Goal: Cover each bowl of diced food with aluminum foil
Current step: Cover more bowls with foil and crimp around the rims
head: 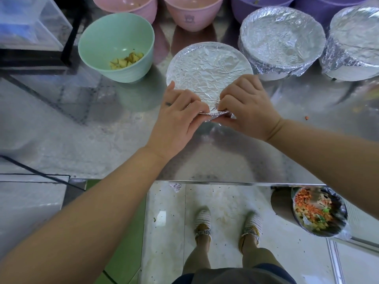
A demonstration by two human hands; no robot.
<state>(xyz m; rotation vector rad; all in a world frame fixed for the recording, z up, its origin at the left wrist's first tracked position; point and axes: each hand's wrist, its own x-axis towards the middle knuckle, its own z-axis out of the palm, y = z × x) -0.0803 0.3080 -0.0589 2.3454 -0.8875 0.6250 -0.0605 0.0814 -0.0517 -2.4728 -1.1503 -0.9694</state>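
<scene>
Nearest, below both hands and under the table edge, two shoes (205, 222) stand on the floor. To the right of them is a bin (320, 214) with chopped scraps inside.

Over the steel table (82, 130) the left hand (178, 121) and the right hand (248, 111) are close together, and their fingertips almost meet. Each hand has curled fingers and pinches a folded flap of foil (207, 68) at the near rim of a bowl. The flap is held between the two hands. Just beyond the fingers the foil lies crumpled and tight as a round cover. The bowl itself is hidden under it.

Farther away and to the left of the left hand stands a green bowl (117, 48). It is uncovered and has a few yellowish diced pieces at the bottom. Farther away and to the right of the right hand stands a covered bowl (283, 42), with its white side showing under the foil skirt. An edge bowl (356, 37), also wrapped, stands beside it.

Farthest from the hands are two pink bowls (192, 13) and purple bowls (264, 7), cut by the top edge.
</scene>
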